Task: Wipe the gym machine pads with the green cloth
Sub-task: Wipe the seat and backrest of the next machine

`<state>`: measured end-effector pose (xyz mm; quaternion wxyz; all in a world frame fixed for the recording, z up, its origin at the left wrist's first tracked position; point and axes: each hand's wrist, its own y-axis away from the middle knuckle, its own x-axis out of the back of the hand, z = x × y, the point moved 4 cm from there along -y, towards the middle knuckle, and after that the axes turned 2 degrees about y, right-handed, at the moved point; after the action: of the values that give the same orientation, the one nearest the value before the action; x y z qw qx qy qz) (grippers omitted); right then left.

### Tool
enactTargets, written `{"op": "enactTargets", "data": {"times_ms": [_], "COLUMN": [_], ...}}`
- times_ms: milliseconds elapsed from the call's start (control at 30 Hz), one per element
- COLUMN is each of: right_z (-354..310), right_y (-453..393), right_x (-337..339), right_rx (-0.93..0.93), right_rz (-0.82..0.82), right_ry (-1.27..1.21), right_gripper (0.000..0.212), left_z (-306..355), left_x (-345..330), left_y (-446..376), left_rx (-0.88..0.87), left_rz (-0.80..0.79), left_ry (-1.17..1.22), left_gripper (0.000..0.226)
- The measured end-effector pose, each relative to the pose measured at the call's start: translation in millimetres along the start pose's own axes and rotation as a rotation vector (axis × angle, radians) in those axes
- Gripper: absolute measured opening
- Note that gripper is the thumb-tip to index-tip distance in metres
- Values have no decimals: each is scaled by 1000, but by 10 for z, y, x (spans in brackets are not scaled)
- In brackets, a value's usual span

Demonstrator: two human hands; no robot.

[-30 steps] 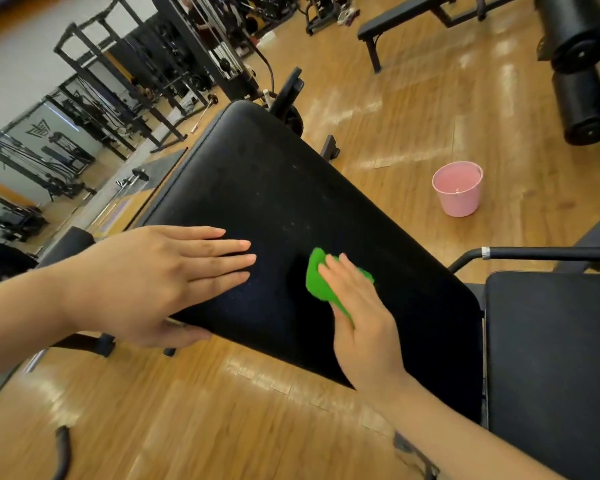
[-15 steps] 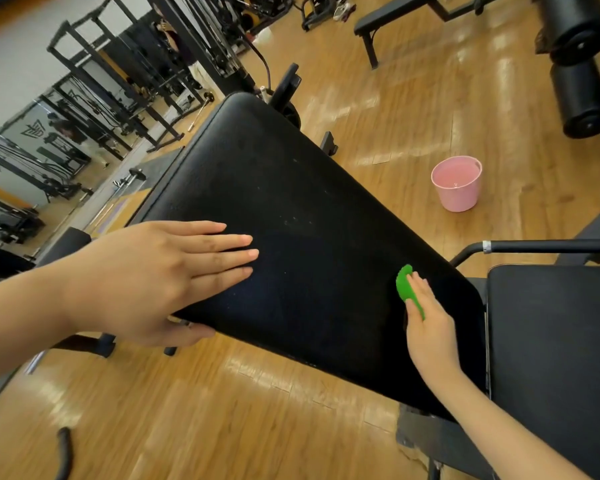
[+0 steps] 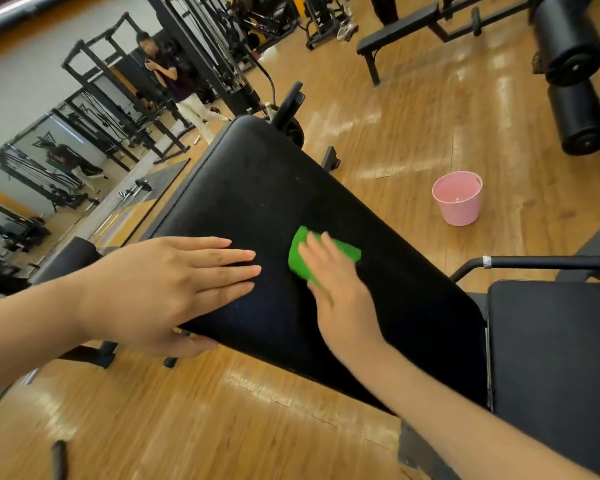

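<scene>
Green cloth [image 3: 296, 259] under flat right hand [image 3: 340, 296] | left hand [image 3: 160, 289] flat on pad [image 3: 257, 188] alongside

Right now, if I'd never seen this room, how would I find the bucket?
Start at the long black pad in the middle. Look past its right edge to the wooden floor. The bucket stands there alone: small, round and pink, while the roller pads beyond it are black.

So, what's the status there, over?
Left hand flat on black pad, steadying. Right hand presses green cloth onto pad. Pink bucket on floor, apart.
</scene>
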<state>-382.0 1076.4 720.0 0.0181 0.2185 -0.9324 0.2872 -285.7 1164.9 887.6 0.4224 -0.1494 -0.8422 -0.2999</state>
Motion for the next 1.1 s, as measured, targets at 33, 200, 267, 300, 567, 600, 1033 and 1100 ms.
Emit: {"op": "enactTargets", "data": {"times_ms": [33, 200, 267, 300, 567, 600, 1033, 1100], "right_z": [-9, -22, -42, -60, -239, -273, -37, -108], "right_y": [220, 585, 338, 173, -541, -376, -175, -558], "right_x": [-18, 101, 244, 312, 35, -25, 238, 193], "right_rx": [44, -82, -176, -184, -43, 31, 65, -13], "right_rz": [-36, -96, 17, 73, 8, 1, 97, 97], "right_ry": [-6, -321, -444, -433, -18, 17, -142, -108], "right_gripper": [49, 52, 49, 48, 44, 45, 41, 41], "left_z": [0, 12, 19, 20, 30, 30, 35, 29], "left_x": [3, 64, 71, 72, 95, 95, 103, 105], "left_y": [3, 6, -4, -4, 0, 1, 34, 27], "left_rx": [0, -13, -24, -25, -23, -27, 52, 93], "left_rz": [14, 108, 120, 121, 130, 136, 261, 275], "left_ry": [16, 78, 81, 82, 77, 76, 18, -4], "left_gripper": [63, 47, 47, 47, 47, 47, 43, 42]}}
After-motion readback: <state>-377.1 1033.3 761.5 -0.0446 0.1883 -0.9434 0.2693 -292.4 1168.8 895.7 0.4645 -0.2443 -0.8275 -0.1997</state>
